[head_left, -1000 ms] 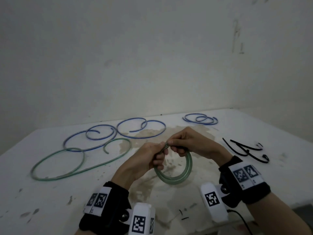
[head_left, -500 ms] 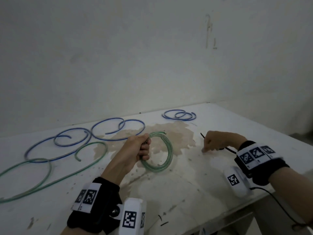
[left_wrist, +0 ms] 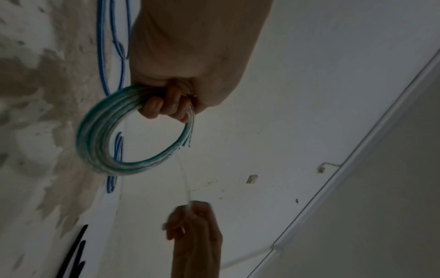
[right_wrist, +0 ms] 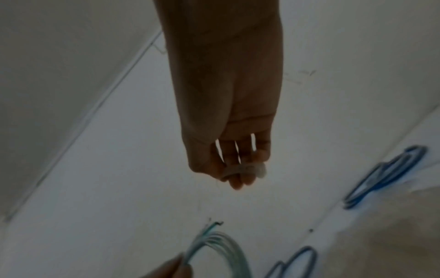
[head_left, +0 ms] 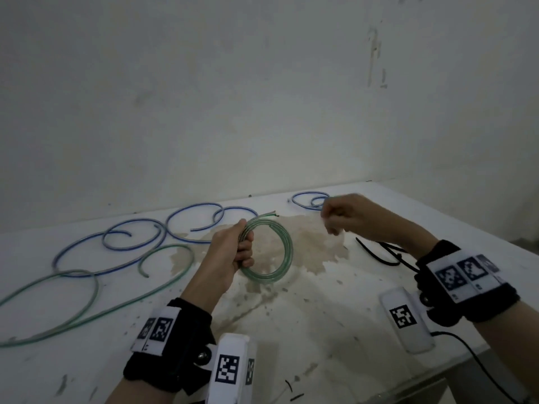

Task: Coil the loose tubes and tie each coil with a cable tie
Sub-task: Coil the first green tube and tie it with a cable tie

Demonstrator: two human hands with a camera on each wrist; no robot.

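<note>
My left hand [head_left: 243, 253] grips one side of a small green tube coil [head_left: 287, 249], held upright just above the stained white table [head_left: 320, 330]; the tube's cut ends stick out above the fist. The left wrist view shows fingers [left_wrist: 164, 108] curled round the coil [left_wrist: 95, 141]. Right of the coil, my right hand [head_left: 329, 218] hovers raised, pinching a thin pale strip [right_wrist: 240, 168] that looks like a cable tie. That strip [left_wrist: 186, 186] runs faintly from the right hand [left_wrist: 190, 222] toward the coil. Black cable ties [head_left: 379, 255] lie on the table under my right forearm.
A coiled blue tube [head_left: 306, 199] lies at the back, partly behind my right hand. Loose blue tubes [head_left: 131, 243] and a long loose green tube [head_left: 87, 301] sprawl across the left half. The wall stands close behind; the table's front edge is near my wrists.
My right hand left the coil, dipped to the cable ties on the table, then rose back toward the coil pinching a pale strip. The left hand kept hold of the coil.
</note>
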